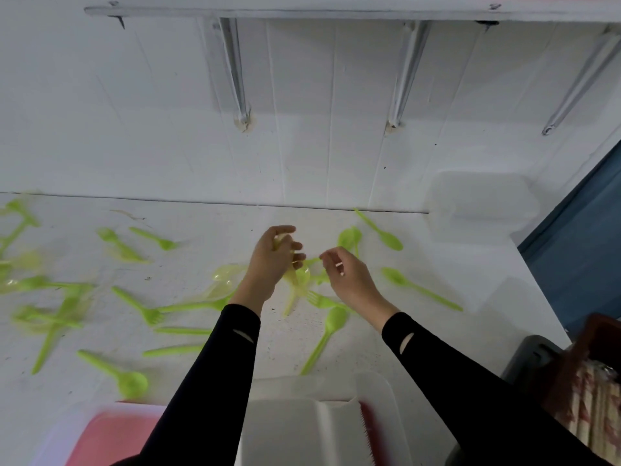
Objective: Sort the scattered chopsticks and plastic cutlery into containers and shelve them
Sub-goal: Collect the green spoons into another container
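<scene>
Over white table point(201, 237), left hand point(274, 260) grips pale cutlery point(293, 295), right hand point(351, 279) curled, hold unclear

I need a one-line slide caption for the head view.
Left hand grips cutlery; right hand hovers over green spoons and forks on the table.

Leftmost cutlery point(33, 283) blurs; pink container point(111, 435) cropped below.
</scene>
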`<state>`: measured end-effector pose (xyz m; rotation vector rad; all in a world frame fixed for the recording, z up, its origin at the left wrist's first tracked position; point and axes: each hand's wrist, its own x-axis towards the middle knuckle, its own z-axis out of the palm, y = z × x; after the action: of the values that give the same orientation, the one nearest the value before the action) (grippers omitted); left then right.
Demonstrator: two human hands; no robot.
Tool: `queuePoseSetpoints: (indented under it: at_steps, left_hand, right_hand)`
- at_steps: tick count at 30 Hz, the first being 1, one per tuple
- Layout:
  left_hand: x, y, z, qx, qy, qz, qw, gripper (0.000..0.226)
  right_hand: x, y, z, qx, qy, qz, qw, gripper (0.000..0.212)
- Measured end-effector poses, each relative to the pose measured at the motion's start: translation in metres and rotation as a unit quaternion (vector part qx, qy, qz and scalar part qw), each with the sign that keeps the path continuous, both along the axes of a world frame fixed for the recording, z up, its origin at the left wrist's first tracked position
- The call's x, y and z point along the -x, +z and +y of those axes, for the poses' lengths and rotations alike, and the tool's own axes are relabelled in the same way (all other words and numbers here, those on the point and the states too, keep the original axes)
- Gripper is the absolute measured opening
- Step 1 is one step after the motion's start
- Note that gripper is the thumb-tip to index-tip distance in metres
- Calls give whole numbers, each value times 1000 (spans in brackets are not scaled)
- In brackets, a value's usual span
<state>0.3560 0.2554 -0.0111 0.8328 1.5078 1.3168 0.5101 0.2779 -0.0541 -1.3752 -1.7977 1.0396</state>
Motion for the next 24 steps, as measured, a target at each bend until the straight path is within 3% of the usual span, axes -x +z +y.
queuePoseSetpoints:
  at_steps: [2,4,8,10,15,19,22,24]
  left_hand:
    - [8,6,-1,-14,44,-83,996,22]
    - [17,13,0,-25,64,-96,993,24]
    - [51,20,1,-37,122,-55,990,3]
    - [76,15,-4,-15,135,8,991,8]
    - [134,-21,-27,98,124,178,971,26]
    - [154,-44,-42,200,11,381,903,41]
    - [152,-53,-48,216,-14,421,881,47]
    - [147,-54,-51,223,-5,430,875,41]
  right_hand:
    - [4,-15,1,-39,51,-110,992,19]
    - [10,-20,4,-61,71,-200,975,23]
    - [28,-19,13,-62,35,-329,942,38]
    - [34,-19,16,-46,37,-352,934,36]
    - [48,-16,26,-30,71,-280,957,19]
    - [71,3,27,46,102,-90,990,15]
    - [96,14,28,63,172,-60,981,10]
    - [117,14,29,40,217,-88,971,18]
